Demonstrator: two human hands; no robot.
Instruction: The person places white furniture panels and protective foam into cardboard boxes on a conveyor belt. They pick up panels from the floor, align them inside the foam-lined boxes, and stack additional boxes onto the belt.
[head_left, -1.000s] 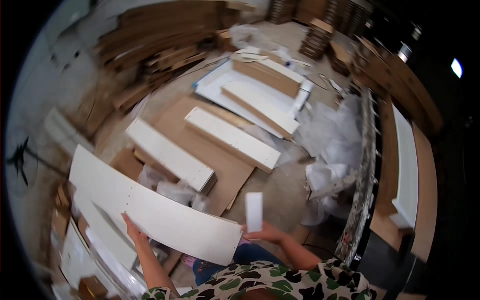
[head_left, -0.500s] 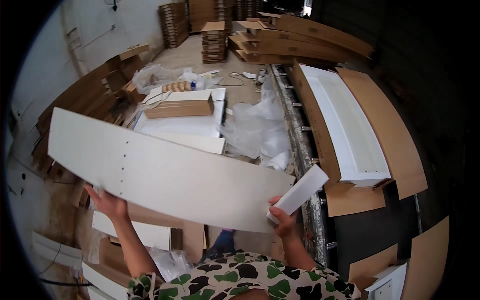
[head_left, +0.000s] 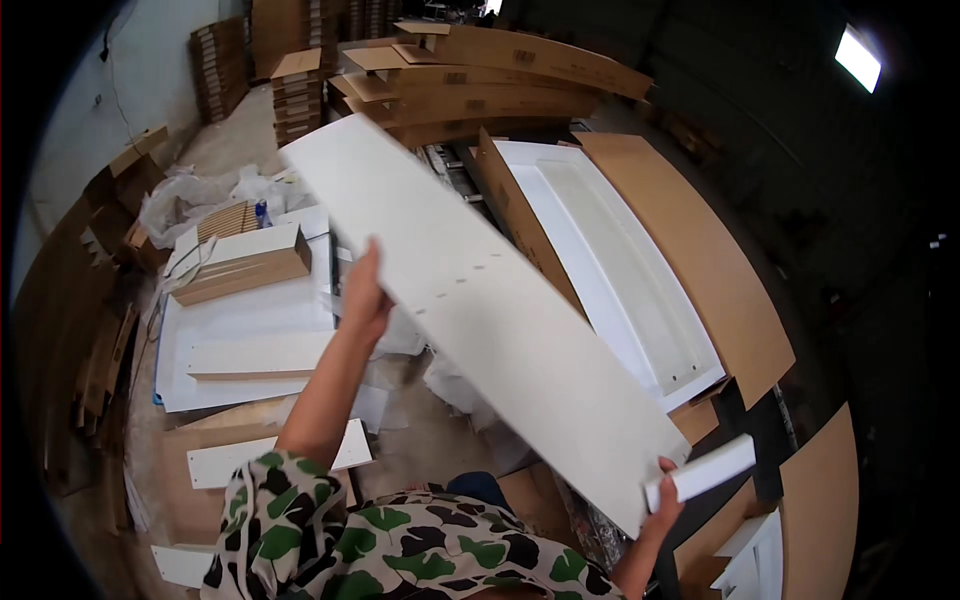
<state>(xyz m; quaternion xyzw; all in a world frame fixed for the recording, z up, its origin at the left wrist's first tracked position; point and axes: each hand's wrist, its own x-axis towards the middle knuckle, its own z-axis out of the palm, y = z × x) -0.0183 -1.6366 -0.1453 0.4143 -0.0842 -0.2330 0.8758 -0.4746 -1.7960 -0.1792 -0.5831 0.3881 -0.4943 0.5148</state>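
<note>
A long white board (head_left: 500, 310) with a row of small holes across it is held up at a slant in front of me. My left hand (head_left: 366, 298) is closed on its left edge, fingers partly hidden behind it. At its near right end my right hand (head_left: 660, 508) grips the board together with a short white strip (head_left: 712, 470), which sticks out to the right. Beneath and beyond the board, an open cardboard box (head_left: 690, 230) holds a long white panel (head_left: 615, 250) with a paler recessed middle.
On the left a stack of white panels (head_left: 250, 318) carries brown-edged boards (head_left: 245, 262). Clear plastic wrap (head_left: 450, 385) lies on the floor. Long flat cartons (head_left: 490, 85) are piled at the back. Another open box (head_left: 820, 510) stands near right.
The white board has swung rightward and now slants toward the open box, its far end raised away from me. Both hands moved right with it, still gripping. My view has turned right.
</note>
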